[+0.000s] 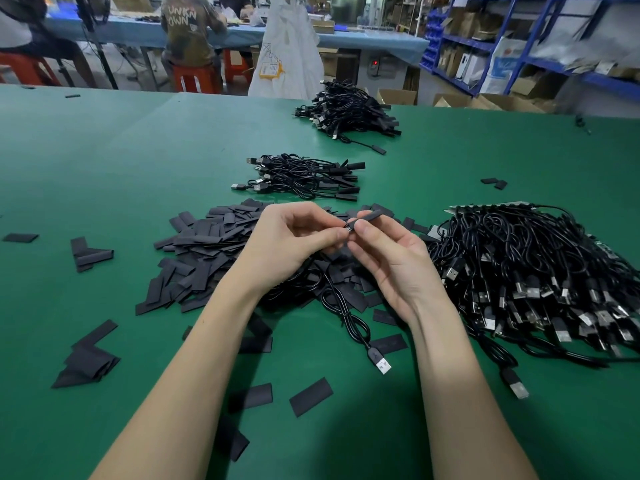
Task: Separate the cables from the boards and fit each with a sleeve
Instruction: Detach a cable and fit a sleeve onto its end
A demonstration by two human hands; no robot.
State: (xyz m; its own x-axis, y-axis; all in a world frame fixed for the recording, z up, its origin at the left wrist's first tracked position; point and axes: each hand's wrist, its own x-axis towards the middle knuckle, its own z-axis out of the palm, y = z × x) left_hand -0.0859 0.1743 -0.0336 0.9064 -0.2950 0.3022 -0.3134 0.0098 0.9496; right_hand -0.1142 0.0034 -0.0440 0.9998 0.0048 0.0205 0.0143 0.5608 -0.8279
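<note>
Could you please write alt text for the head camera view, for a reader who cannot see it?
Over a green table, a person's left hand pinches a cable end while the right hand pinches a black sleeve against it. A heap of flat sleeves lies beneath, unsleeved cables at right, two finished piles beyond.

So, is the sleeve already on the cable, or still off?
Partly on. The right hand holds the sleeve at the cable end pinched by the left hand.

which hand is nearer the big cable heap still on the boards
Right. The right hand sits just beside the cable heap; the left hand is farther off, over the sleeve pile.
</note>
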